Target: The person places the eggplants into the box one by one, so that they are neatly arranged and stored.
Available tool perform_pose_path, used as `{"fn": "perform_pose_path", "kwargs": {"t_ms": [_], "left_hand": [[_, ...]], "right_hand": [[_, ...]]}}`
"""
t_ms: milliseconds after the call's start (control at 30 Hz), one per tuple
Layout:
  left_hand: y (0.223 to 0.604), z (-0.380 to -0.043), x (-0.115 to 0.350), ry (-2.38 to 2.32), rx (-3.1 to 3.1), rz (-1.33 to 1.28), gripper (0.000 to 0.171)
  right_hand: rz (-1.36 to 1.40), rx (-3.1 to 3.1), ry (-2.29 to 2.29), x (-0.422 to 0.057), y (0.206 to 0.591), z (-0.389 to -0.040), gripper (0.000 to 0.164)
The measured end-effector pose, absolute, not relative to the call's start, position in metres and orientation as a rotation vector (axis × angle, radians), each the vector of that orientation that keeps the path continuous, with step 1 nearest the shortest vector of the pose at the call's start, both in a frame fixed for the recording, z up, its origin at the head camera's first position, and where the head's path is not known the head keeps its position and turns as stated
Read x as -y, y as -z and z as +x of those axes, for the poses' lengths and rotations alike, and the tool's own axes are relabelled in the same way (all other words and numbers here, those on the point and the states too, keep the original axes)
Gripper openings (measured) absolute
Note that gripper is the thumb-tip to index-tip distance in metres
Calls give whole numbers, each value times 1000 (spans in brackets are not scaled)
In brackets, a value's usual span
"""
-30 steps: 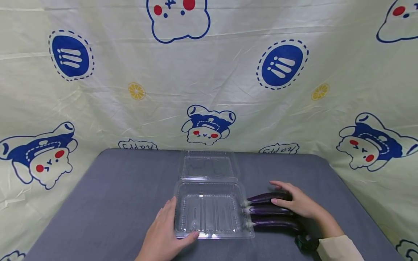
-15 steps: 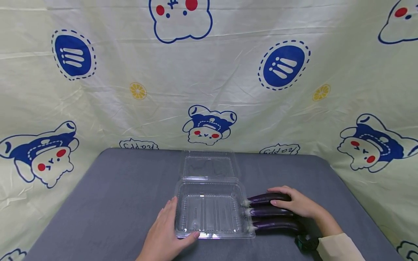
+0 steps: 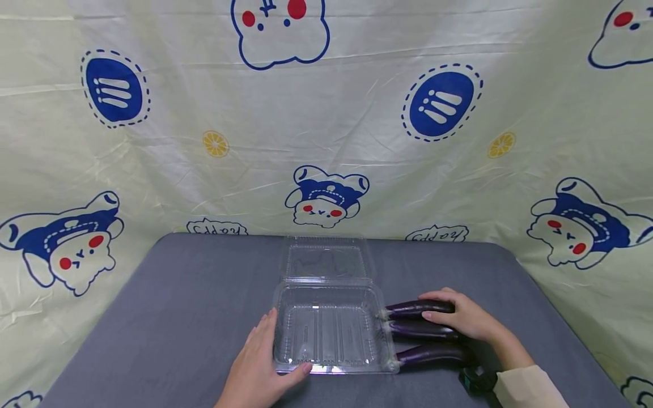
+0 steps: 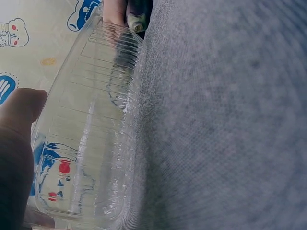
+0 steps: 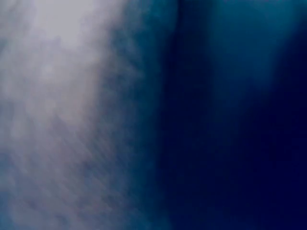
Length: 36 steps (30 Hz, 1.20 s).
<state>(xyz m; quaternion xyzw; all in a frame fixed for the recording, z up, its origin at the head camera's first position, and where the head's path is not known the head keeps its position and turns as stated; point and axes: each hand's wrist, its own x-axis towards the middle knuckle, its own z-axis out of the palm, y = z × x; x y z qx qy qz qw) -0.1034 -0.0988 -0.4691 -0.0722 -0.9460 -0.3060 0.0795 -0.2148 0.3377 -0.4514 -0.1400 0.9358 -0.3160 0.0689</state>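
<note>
A clear plastic clamshell container [image 3: 326, 326] lies with its lid folded back. Along its left wall rest the straight fingers of my left hand [image 3: 260, 360], the thumb touching the front rim. To the right, three dark purple eggplants lie side by side, stem ends against the container: a far one [image 3: 408, 309], a middle one [image 3: 420, 330] and a near one [image 3: 431, 354]. My right hand [image 3: 466, 317] grips the far eggplant between thumb and fingers and covers the right ends of the upper two. The right wrist view is dark and blurred.
The lid [image 3: 327, 262] lies flat toward the back of the grey cloth-covered table [image 3: 204, 317]. A printed curtain [image 3: 326, 113] hangs right behind the table's back edge. A dark wrist camera [image 3: 476, 381] sits by the right sleeve [image 3: 528, 388].
My right fingers have drawn in around the far eggplant. The near eggplant has tilted slightly, and its gap to the middle one is wider. The left hand and container stay put.
</note>
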Motion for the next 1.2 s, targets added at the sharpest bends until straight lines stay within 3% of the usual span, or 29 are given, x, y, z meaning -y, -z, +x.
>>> {"fn": "perform_pose_path", "kwargs": {"t_ms": [733,1200], "left_hand": [[470,-103,99,925,2828,-201,117],[472,-103,99,927,2817,-208,117]], "right_hand": [[-388,-3158,972,-360,437,-206,43],[-536,-3323,1086,-315,409,-204,42]]}}
